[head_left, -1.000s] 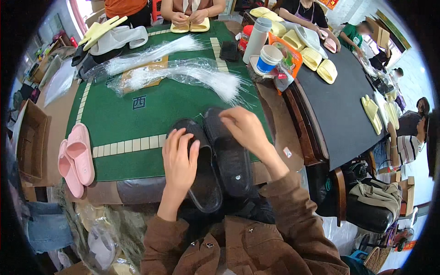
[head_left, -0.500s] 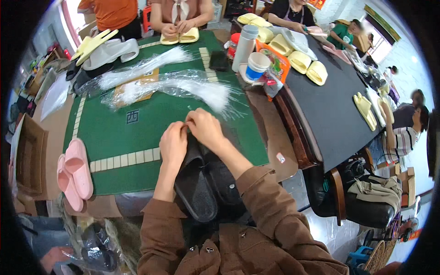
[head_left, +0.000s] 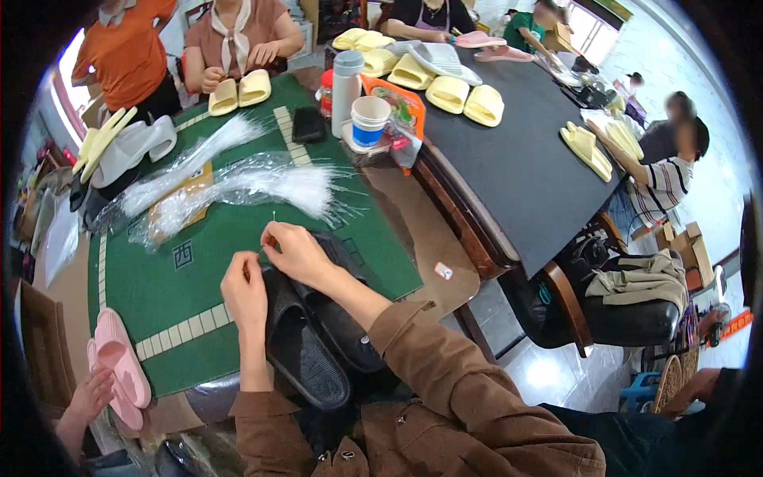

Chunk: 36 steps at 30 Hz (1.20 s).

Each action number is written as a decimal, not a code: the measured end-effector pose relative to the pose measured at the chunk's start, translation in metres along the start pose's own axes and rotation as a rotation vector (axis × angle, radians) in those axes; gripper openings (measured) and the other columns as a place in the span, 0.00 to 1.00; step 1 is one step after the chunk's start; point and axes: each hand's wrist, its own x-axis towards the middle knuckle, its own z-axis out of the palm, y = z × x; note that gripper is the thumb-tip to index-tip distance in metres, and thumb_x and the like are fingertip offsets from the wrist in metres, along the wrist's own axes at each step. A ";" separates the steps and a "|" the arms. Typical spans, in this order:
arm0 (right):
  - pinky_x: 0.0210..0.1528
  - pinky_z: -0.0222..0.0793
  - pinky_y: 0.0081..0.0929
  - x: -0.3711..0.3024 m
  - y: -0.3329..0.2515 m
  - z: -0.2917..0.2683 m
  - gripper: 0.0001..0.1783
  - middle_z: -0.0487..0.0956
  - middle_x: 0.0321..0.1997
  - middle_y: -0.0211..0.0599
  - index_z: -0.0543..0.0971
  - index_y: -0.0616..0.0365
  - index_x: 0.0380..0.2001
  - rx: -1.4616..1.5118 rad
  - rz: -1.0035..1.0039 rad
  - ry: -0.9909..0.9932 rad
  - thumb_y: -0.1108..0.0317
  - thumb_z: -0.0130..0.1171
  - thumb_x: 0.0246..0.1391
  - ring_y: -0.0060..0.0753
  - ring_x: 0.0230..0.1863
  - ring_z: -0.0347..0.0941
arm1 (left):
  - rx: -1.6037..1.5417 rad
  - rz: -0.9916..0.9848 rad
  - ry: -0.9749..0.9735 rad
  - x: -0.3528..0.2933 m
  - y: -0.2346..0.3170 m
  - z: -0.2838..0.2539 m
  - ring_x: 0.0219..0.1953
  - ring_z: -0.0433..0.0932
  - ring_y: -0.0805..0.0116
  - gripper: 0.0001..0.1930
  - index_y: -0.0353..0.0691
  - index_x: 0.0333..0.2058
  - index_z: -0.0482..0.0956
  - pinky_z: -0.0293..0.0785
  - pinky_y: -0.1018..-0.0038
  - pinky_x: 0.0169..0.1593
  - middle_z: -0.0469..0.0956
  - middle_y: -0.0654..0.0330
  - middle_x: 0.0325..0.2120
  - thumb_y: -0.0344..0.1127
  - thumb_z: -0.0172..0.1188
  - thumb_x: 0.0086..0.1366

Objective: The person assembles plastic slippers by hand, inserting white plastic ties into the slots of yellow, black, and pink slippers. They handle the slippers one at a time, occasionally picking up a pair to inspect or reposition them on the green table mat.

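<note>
A pair of black slippers point(head_left: 306, 350) lies side by side at the near edge of the green table point(head_left: 199, 262), toes pointing away from me. My left hand point(head_left: 245, 288) rests on the toe of the left slipper with fingers pinched. My right hand point(head_left: 296, 253) is on the toe of the right slipper, pinching a thin clear plastic strand point(head_left: 274, 224) that sticks upward. Both hands meet over the slippers' toes. Bundles of clear plastic strands point(head_left: 270, 184) lie on the green felt just beyond my hands.
A pink slipper pair point(head_left: 119, 370) lies at the left, with another person's hand point(head_left: 87, 393) on it. Yellow slippers point(head_left: 238, 89), a tumbler point(head_left: 346, 79) and paper cup point(head_left: 369, 121) stand at the far side. A black table point(head_left: 517, 151) with yellow slippers and seated people is right.
My hands have come together from the slippers' middles to their toes. My right hand now pinches a thin strand there. The view has shifted, with the slippers lower in view.
</note>
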 end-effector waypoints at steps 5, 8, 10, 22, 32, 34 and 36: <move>0.41 0.73 0.42 -0.006 -0.019 0.001 0.13 0.79 0.43 0.44 0.76 0.59 0.42 -0.047 -0.140 -0.013 0.74 0.55 0.50 0.55 0.41 0.76 | 0.112 -0.009 0.012 -0.002 -0.020 -0.003 0.28 0.75 0.54 0.06 0.32 0.33 0.75 0.68 0.64 0.33 0.75 0.49 0.26 0.30 0.53 0.66; 0.41 0.73 0.44 -0.004 -0.024 0.003 0.10 0.80 0.37 0.48 0.79 0.61 0.37 -0.124 -0.098 -0.224 0.71 0.53 0.53 0.56 0.40 0.76 | 0.128 0.041 0.016 -0.003 -0.011 0.000 0.29 0.73 0.52 0.06 0.32 0.33 0.74 0.68 0.63 0.34 0.73 0.50 0.27 0.30 0.52 0.66; 0.40 0.73 0.45 -0.003 -0.014 0.004 0.08 0.79 0.35 0.50 0.79 0.62 0.34 -0.130 -0.135 -0.178 0.73 0.54 0.51 0.56 0.40 0.76 | 0.108 0.054 0.040 -0.003 -0.009 0.001 0.29 0.73 0.51 0.06 0.32 0.33 0.73 0.68 0.62 0.34 0.72 0.51 0.26 0.30 0.52 0.66; 0.40 0.72 0.44 -0.005 -0.014 0.004 0.07 0.79 0.36 0.49 0.78 0.63 0.35 -0.100 -0.115 -0.134 0.73 0.54 0.54 0.56 0.37 0.76 | 0.133 0.170 0.068 -0.009 -0.010 0.000 0.31 0.74 0.54 0.06 0.30 0.33 0.73 0.69 0.64 0.37 0.74 0.50 0.29 0.27 0.50 0.68; 0.39 0.72 0.41 -0.005 -0.001 0.002 0.06 0.79 0.34 0.49 0.78 0.65 0.34 -0.007 0.021 0.121 0.74 0.55 0.55 0.54 0.36 0.76 | 0.125 0.062 0.004 -0.008 -0.015 0.000 0.35 0.74 0.52 0.06 0.34 0.32 0.74 0.68 0.61 0.40 0.75 0.53 0.29 0.29 0.51 0.66; 0.39 0.73 0.41 -0.005 -0.016 0.003 0.07 0.79 0.37 0.49 0.78 0.64 0.36 -0.007 -0.121 0.068 0.74 0.55 0.54 0.54 0.36 0.76 | 0.142 0.091 0.031 -0.009 -0.015 -0.002 0.35 0.73 0.52 0.06 0.34 0.32 0.74 0.68 0.61 0.40 0.75 0.53 0.29 0.29 0.52 0.66; 0.39 0.72 0.42 -0.003 -0.028 -0.001 0.08 0.79 0.38 0.46 0.77 0.62 0.37 -0.045 -0.180 -0.038 0.73 0.55 0.54 0.54 0.36 0.76 | 0.162 0.156 0.087 -0.010 -0.015 -0.001 0.35 0.73 0.53 0.05 0.34 0.32 0.75 0.68 0.61 0.39 0.75 0.53 0.30 0.29 0.53 0.66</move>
